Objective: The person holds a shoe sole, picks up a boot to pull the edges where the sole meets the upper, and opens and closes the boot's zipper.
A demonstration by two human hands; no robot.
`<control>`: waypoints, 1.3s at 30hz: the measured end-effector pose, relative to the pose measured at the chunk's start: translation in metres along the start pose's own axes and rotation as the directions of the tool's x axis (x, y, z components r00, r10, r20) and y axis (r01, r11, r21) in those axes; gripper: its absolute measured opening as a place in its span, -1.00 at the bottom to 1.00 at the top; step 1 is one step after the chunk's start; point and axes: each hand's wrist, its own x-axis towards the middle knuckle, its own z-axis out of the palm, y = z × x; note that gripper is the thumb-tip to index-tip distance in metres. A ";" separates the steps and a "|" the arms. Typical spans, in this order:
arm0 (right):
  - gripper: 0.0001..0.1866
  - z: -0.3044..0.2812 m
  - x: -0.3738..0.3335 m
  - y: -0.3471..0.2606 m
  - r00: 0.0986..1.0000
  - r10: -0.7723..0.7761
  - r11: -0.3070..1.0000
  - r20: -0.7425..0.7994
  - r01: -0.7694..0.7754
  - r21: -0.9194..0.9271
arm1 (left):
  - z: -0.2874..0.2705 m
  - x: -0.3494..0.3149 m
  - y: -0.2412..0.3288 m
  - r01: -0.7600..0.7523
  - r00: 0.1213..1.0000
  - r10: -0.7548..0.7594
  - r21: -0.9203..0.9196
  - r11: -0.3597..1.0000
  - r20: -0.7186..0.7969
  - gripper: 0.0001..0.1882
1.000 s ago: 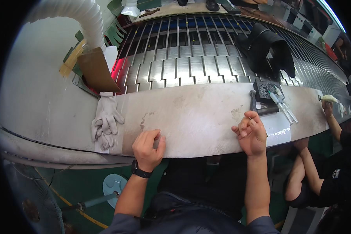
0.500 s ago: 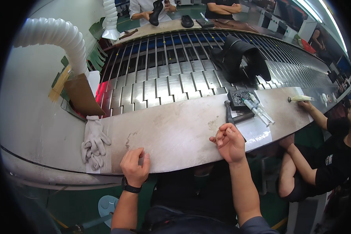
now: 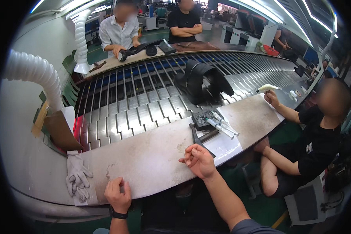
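- left hand: loosely curled on the edge of the pale, stained counter, thumb apart from the fingers, crumpled off-white fabric gloves nearby
- right hand: half-curled, palm up, can't tell if the thumb's pinching anything; dark hammer-like tool just beyond its fingers
- clear green-tipped syringes lean on a black box of dark bits
- seated co-worker's black shirt: small white print, too tiny to read

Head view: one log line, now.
left hand: at near edge of bench | right hand: near dark tool | held: nothing visible | gloves: on bench | boot: on metal slats
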 end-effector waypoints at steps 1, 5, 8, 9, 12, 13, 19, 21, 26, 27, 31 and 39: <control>-0.81 -0.002 0.000 -0.001 1.000 -0.013 1.000 0.004 0.013 -0.010 | 0.001 0.000 0.000 0.005 1.000 -0.005 0.004 1.000 0.006 -0.77; -0.81 -0.003 -0.001 0.000 1.000 -0.006 1.000 0.012 0.006 -0.006 | 0.002 -0.001 -0.001 0.013 1.000 -0.013 0.009 1.000 0.017 -0.77; -0.81 -0.002 0.000 0.001 1.000 -0.006 1.000 0.004 0.006 -0.005 | 0.001 -0.001 -0.003 0.010 1.000 -0.010 0.014 1.000 0.016 -0.77; -0.80 -0.003 0.001 0.001 1.000 -0.006 1.000 0.003 0.006 -0.017 | 0.002 0.000 -0.003 0.007 1.000 -0.007 0.010 1.000 0.016 -0.77; -0.79 -0.007 0.000 0.002 1.000 -0.001 1.000 0.004 0.001 -0.028 | 0.003 0.000 -0.003 0.013 1.000 -0.013 0.005 1.000 0.015 -0.77; -0.79 -0.008 0.001 0.003 1.000 0.007 1.000 0.007 -0.007 -0.025 | 0.003 0.000 -0.003 0.019 1.000 -0.019 0.000 1.000 0.018 -0.77; -0.80 -0.007 0.002 0.006 1.000 -0.020 1.000 0.025 0.020 -0.017 | 0.003 -0.001 -0.004 0.010 1.000 -0.010 -0.015 1.000 0.016 -0.77; -0.80 -0.008 0.002 0.008 1.000 -0.021 1.000 0.019 0.021 -0.010 | 0.004 -0.002 -0.005 0.009 1.000 -0.009 -0.018 1.000 0.013 -0.77; -0.80 -0.011 0.002 0.009 1.000 -0.009 1.000 0.024 0.009 -0.003 | 0.005 -0.003 -0.006 0.016 1.000 -0.016 -0.013 1.000 0.023 -0.77; -0.80 -0.010 0.002 0.009 1.000 -0.012 1.000 0.024 0.012 -0.007 | 0.005 -0.003 -0.006 0.017 1.000 -0.017 -0.013 1.000 0.025 -0.77; -0.81 -0.009 0.002 0.009 1.000 -0.012 1.000 0.019 0.012 -0.008 | 0.004 -0.003 -0.006 0.009 0.999 -0.009 0.001 1.000 0.030 -0.77; -0.81 -0.010 0.005 0.011 1.000 0.004 1.000 0.012 -0.004 -0.020 | 0.004 -0.003 -0.008 0.017 0.999 -0.017 -0.003 1.000 0.036 -0.77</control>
